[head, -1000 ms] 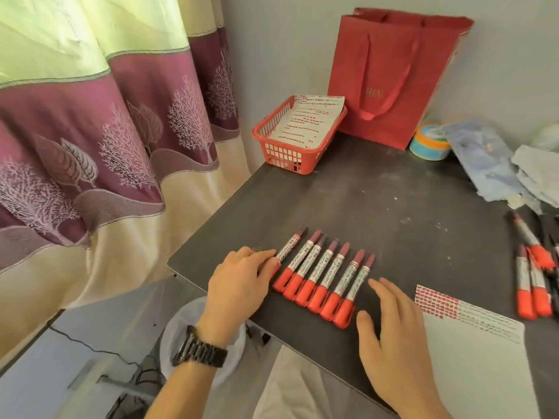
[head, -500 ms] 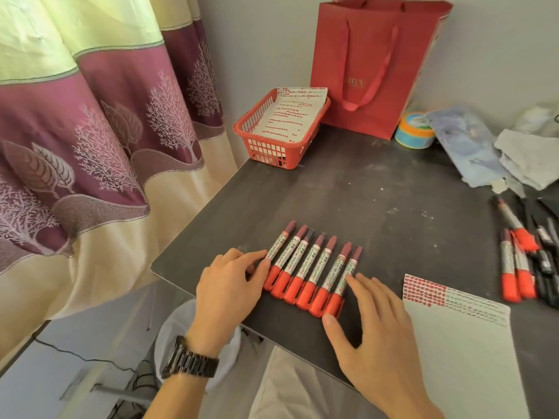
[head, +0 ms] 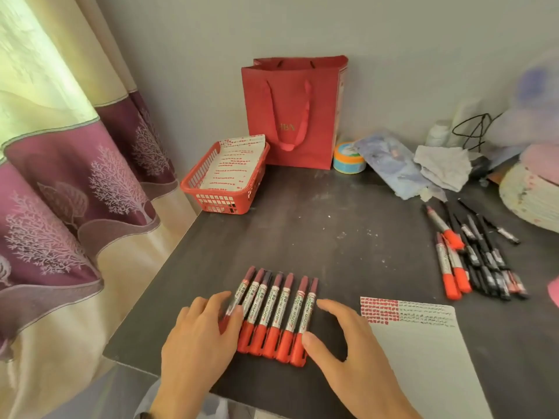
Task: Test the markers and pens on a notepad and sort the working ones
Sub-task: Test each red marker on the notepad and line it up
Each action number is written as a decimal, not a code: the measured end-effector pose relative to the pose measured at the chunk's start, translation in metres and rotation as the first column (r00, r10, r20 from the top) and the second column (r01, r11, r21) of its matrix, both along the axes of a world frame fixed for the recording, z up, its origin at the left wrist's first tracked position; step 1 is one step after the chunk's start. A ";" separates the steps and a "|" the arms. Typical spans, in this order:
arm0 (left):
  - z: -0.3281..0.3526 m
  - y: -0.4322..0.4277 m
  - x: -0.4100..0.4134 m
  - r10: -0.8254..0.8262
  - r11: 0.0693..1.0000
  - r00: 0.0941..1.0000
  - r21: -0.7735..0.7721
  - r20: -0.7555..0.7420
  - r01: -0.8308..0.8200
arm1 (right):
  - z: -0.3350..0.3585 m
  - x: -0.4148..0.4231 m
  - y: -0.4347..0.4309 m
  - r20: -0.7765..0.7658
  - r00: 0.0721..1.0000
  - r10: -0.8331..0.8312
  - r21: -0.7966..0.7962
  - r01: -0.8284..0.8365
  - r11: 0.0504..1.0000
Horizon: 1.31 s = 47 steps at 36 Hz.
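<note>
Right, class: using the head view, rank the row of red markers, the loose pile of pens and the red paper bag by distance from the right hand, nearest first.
1. Row of red markers: touching the right hand, on its left.
2. Loose pile of pens: off to its right.
3. Red paper bag: at the back wall.

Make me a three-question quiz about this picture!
1. Where is the basket?
A) left of the bag
B) on the floor
C) inside the bag

2. What colour is the basket?
A) blue
B) red
C) green

3. The left hand and right hand are:
A) lifting a marker
B) in the bag
C) open, flanking the marker row

Answers:
1 A: it stands by the bag's left edge.
2 B: its mesh is red.
3 C: one lies at each side, fingers uncurled.
</note>
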<state>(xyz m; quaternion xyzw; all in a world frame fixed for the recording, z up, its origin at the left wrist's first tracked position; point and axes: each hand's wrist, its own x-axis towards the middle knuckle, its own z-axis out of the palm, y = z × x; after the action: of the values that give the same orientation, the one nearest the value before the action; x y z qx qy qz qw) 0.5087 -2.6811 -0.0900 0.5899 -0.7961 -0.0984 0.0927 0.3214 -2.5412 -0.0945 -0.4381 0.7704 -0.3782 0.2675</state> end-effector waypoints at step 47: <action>0.052 0.002 -0.349 -0.395 0.744 0.795 0.348 -0.460 0.571 | -0.020 -0.149 0.129 -0.439 0.828 -0.347 -0.007 0.384 0.923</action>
<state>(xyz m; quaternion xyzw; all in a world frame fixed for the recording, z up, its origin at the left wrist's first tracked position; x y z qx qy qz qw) 0.1597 -2.6787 -0.0380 0.3350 -0.8440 -0.4145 0.0605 0.1722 -2.4117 -0.1143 -0.3441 0.8945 -0.2838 0.0301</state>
